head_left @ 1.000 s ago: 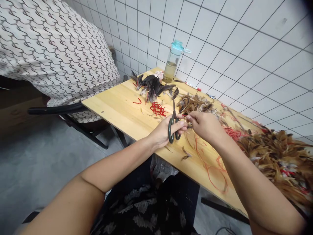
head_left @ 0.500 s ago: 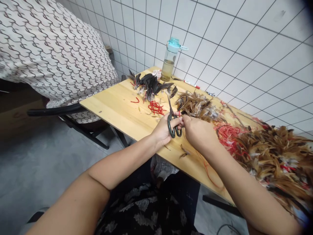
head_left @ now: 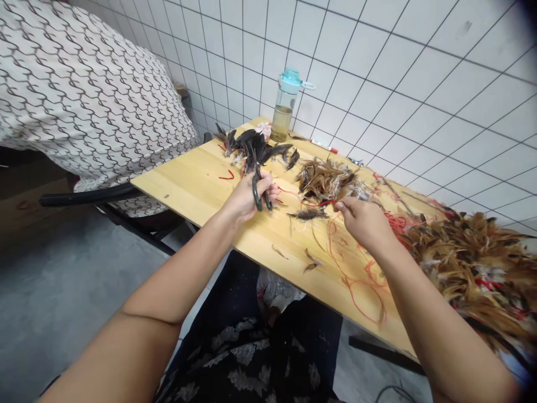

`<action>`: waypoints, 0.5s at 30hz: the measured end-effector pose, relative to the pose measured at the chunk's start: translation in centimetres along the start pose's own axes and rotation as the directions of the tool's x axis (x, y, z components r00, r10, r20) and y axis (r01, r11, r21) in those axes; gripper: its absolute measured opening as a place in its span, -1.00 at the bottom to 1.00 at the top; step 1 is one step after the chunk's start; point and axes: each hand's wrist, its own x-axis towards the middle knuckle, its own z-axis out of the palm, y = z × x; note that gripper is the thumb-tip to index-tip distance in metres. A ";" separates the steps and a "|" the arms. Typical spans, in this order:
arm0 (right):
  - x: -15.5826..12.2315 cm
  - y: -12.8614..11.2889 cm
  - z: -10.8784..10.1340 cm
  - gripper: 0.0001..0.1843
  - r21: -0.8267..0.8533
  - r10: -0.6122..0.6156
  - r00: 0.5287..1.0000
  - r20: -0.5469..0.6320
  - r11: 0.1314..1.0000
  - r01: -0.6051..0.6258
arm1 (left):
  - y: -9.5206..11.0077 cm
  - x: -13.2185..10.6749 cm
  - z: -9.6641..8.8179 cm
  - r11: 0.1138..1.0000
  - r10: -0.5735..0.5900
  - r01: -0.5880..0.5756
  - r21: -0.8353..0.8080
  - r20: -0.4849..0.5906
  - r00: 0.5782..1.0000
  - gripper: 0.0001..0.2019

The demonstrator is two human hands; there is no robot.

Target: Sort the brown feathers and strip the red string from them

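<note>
My left hand (head_left: 244,200) is closed around the dark-handled scissors (head_left: 255,191), whose blades point away from me toward a clump of black feathers (head_left: 255,144). Between thumb and fingers, my right hand (head_left: 366,221) pinches a red string (head_left: 321,203), which runs left toward my left hand. Whether the left fingers also grip that string I cannot tell. Just beyond the string lies a bunch of brown feathers (head_left: 323,179). A small dark feather (head_left: 308,214) rests on the table between my hands.
Against the tiled wall, a blue-lidded bottle (head_left: 285,106) stands on the wooden table (head_left: 184,179), with a red-capped marker (head_left: 323,146) nearby. To the right are a large heap of brown feathers (head_left: 470,257) and loose red string (head_left: 356,296). A patterned cloth (head_left: 104,101) hangs at left.
My hands have moved apart: the left, with the scissors, went left, and the right went right. The red string is now stretched out from the right hand. The small red string pile is hidden.
</note>
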 end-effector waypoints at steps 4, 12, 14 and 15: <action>0.7 0.0 -0.8 -0.62 -0.015 0.033 0.999 -0.019 0.999 -0.033 | -0.1 -1.3 -1.3 0.991 -0.132 0.134 -0.008 0.137 0.982 -0.74; 1.0 -1.5 -3.2 -0.59 -0.145 0.012 0.998 -0.066 0.989 -0.022 | -2.2 -6.8 1.2 0.873 -0.420 0.476 0.109 0.665 0.618 -0.60; 0.6 -2.1 -3.4 -0.59 -0.178 0.006 0.999 -0.054 0.984 -0.015 | -2.9 -7.1 2.1 0.868 -0.418 0.486 0.105 0.682 0.600 -0.61; 0.4 -2.5 -3.4 -0.60 -0.193 0.002 0.999 -0.046 0.981 -0.011 | -3.2 -7.1 2.5 0.867 -0.415 0.488 0.098 0.684 0.600 -0.61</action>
